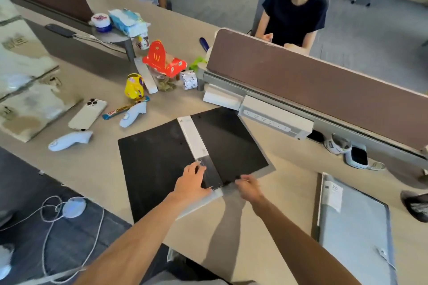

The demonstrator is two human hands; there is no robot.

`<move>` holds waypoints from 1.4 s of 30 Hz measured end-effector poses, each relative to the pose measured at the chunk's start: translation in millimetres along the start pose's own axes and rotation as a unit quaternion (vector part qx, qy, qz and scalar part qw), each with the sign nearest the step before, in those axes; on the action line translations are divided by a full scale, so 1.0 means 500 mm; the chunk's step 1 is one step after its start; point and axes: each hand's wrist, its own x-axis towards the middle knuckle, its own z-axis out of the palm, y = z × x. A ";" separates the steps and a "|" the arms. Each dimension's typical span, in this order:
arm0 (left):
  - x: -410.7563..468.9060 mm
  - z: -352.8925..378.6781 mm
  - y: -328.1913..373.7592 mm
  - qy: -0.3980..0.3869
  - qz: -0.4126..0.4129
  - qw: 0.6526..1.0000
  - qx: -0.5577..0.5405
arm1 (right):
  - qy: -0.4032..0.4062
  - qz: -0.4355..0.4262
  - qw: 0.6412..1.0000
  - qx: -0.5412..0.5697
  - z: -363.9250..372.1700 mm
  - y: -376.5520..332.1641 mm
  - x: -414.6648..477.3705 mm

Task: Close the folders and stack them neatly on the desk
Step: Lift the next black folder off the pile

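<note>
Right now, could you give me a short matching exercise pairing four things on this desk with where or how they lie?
Things:
1. black folder
2. grey folder
3. white phone
4. red carton

States:
A. face down, camera lenses up
B. closed, at the desk's right
C. open flat, under both hands
D. standing among the snacks

Pairs: 1-C, 2-B, 3-A, 4-D

white phone (87, 114), red carton (162, 59), yellow packet (134, 87)

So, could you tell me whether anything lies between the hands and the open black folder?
Nothing visible does: the left hand and right hand already rest on the black folder at its near edge by the spine.
</note>
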 end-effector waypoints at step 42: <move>-0.232 -0.149 0.090 0.180 -0.005 0.966 -0.185 | -0.156 -0.014 0.946 0.283 -0.204 -0.125 -0.083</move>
